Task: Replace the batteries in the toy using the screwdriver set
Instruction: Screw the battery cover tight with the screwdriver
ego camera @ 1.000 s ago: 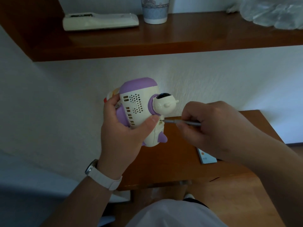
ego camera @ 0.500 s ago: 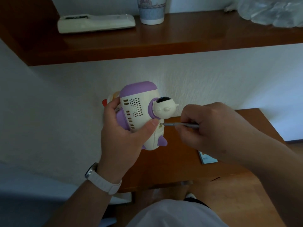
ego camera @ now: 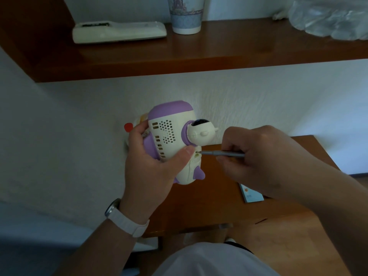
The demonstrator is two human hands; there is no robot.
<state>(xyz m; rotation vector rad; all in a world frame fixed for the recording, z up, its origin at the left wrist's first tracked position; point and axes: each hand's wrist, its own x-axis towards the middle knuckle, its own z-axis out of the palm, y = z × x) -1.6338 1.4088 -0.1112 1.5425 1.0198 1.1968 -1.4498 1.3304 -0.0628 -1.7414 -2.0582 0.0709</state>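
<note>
Early stage, I'd say: driver (ego camera: 221, 153) tip sits in a small hole on the toy (ego camera: 171, 136), approx at its 4 o'clock. Nothing looks taken off yet and no batts are in sight. Left to do: screw(s) out, cover off, swap batts, close up.

Toy is held mid-air at frame centre, over the table (ego camera: 219, 206) edge. L hand (ego camera: 151, 170) wraps it from 7 o'clock, fingers curled round the back, thumb pressed on the face just beside the tip. R hand (ego camera: 256, 158) at 3 o'clock, fingers curled tight, pinches the driver level.

Toy is smooth hard plastic, a rounded rocket shape w/ cream body, purple cap and fins, dot grille plus slots. A round-headed figure w/ dark visor sits at its 3 o'clock. Driver is a thin grey metal rod. Table is glossy brown wood.
</note>
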